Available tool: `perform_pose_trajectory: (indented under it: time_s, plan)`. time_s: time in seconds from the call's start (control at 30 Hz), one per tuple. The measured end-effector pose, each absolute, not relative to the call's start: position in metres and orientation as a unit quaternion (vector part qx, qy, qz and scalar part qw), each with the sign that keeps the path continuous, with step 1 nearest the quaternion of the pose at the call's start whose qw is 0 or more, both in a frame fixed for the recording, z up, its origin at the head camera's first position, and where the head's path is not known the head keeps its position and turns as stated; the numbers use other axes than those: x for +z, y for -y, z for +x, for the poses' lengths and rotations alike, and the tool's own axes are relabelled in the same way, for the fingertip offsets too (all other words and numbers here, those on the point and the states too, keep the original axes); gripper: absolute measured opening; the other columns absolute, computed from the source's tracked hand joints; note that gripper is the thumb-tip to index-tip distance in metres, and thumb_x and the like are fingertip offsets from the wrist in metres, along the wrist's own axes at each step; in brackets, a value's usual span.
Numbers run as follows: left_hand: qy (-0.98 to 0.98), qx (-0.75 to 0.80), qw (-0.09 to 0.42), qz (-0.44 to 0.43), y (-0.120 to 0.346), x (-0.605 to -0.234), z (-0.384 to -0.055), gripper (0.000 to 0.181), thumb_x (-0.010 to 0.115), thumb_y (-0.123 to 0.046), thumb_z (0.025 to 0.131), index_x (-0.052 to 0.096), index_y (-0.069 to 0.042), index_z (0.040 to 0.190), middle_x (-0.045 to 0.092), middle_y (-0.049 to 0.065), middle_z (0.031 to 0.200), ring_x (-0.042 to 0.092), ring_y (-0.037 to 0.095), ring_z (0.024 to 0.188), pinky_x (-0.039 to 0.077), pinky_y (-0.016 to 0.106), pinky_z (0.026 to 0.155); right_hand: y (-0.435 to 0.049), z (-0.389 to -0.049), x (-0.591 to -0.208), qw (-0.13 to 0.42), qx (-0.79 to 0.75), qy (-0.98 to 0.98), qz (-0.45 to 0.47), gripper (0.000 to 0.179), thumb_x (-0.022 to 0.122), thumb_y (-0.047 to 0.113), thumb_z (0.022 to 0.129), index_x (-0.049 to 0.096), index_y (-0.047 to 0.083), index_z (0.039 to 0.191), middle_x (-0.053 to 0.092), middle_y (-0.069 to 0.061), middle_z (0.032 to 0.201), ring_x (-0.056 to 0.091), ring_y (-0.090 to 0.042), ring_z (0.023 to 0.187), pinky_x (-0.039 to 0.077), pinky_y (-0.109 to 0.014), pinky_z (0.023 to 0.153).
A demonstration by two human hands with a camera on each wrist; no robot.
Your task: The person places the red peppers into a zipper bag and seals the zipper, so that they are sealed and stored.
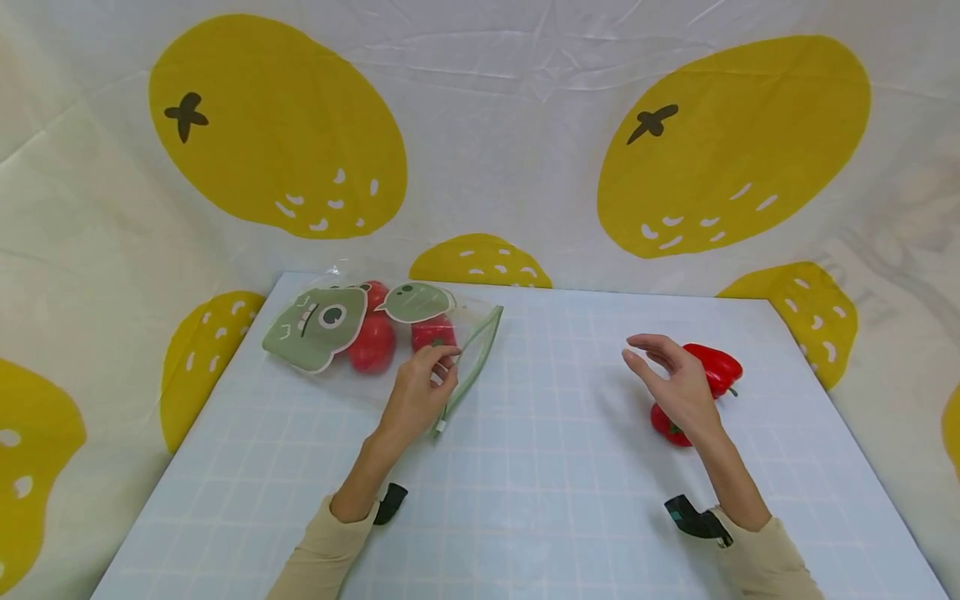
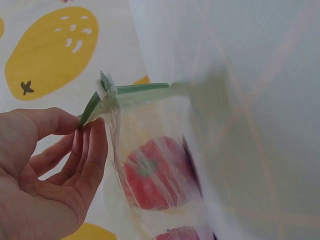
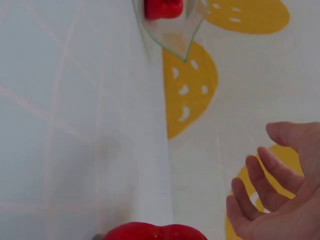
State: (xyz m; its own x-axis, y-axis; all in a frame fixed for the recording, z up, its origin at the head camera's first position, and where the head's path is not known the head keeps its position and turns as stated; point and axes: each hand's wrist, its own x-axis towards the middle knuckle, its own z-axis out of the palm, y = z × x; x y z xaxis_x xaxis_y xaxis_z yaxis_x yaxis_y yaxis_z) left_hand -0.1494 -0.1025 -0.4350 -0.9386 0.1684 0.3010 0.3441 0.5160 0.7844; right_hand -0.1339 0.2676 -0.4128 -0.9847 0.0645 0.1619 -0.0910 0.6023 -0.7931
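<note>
My left hand pinches the green-edged rim of a clear zip bag between thumb and fingers. Green cartoon faces are printed on the bag. Inside it lie several red, round vegetables, one with a green stem end showing through the film. A white slider sits at the near end of the rim. Over on the right, my right hand holds nothing, its fingers loosely bent and thumb apart. Partly behind it lie a glossy red bell pepper and a second red vegetable with a green stem.
A pale blue table top with a white grid lies under everything. Behind and at the sides hangs a white cloth printed with big yellow fruit. Dark straps show at both wrists, by the beige sleeves.
</note>
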Motion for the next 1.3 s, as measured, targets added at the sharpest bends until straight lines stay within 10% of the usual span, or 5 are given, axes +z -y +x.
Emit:
perform_pose_trajectory:
  time_s: [0.27, 0.6, 0.93, 1.17, 1.3]
  plan:
    - [0.864, -0.47, 0.101, -0.151, 0.103, -0.436, -0.149, 0.028, 0.071, 0.001, 0.093, 0.071, -0.001, 0.12, 0.068, 0.008, 0.1, 0.065, 0.02, 0.088, 0.061, 0.03, 0.073, -0.29, -0.119, -0.413, 0.086, 0.408, 0.908, -0.029, 0.054, 0.071, 0.038, 0.096, 0.058, 0.01, 0.141, 0.057, -0.016, 0.141, 0.049, -0.04, 0.132, 0.051, -0.062, 0.098]
    - [0.868, -0.469, 0.087, -0.137, 0.101, -0.433, -0.148, 0.029, 0.071, 0.0, 0.094, 0.071, -0.002, 0.122, 0.068, 0.007, 0.101, 0.065, 0.02, 0.089, 0.061, 0.031, 0.076, -0.318, -0.101, -0.421, 0.079, 0.39, 0.916, -0.05, 0.057, 0.073, 0.033, 0.096, 0.055, 0.007, 0.142, 0.052, -0.024, 0.142, 0.045, -0.045, 0.129, 0.044, -0.01, 0.073]
    - [0.871, -0.467, 0.082, -0.133, 0.1, -0.434, -0.148, 0.029, 0.071, 0.0, 0.094, 0.071, -0.002, 0.123, 0.067, 0.007, 0.101, 0.065, 0.02, 0.089, 0.061, 0.031, 0.076, -0.338, -0.088, -0.429, 0.064, 0.354, 0.933, 0.006, 0.056, 0.079, 0.023, 0.092, 0.056, 0.004, 0.139, 0.054, -0.024, 0.139, 0.045, -0.043, 0.124, 0.042, -0.009, 0.079]
    - [0.869, -0.47, 0.082, -0.134, 0.101, -0.434, -0.148, 0.03, 0.071, 0.0, 0.094, 0.071, -0.002, 0.123, 0.068, 0.008, 0.102, 0.065, 0.02, 0.09, 0.061, 0.032, 0.076, -0.342, -0.085, -0.433, 0.033, 0.346, 0.938, 0.013, 0.065, 0.082, 0.024, 0.088, 0.053, 0.003, 0.142, 0.05, -0.029, 0.14, 0.044, -0.051, 0.124, 0.056, -0.065, 0.082]
    - [0.869, -0.469, 0.081, -0.135, 0.101, -0.435, -0.148, 0.03, 0.071, 0.0, 0.093, 0.07, -0.001, 0.123, 0.067, 0.008, 0.102, 0.065, 0.02, 0.09, 0.061, 0.032, 0.076, -0.341, -0.083, -0.433, 0.021, 0.343, 0.939, 0.014, 0.068, 0.084, 0.021, 0.086, 0.052, 0.003, 0.142, 0.049, -0.03, 0.141, 0.044, -0.052, 0.124, 0.055, -0.067, 0.082]
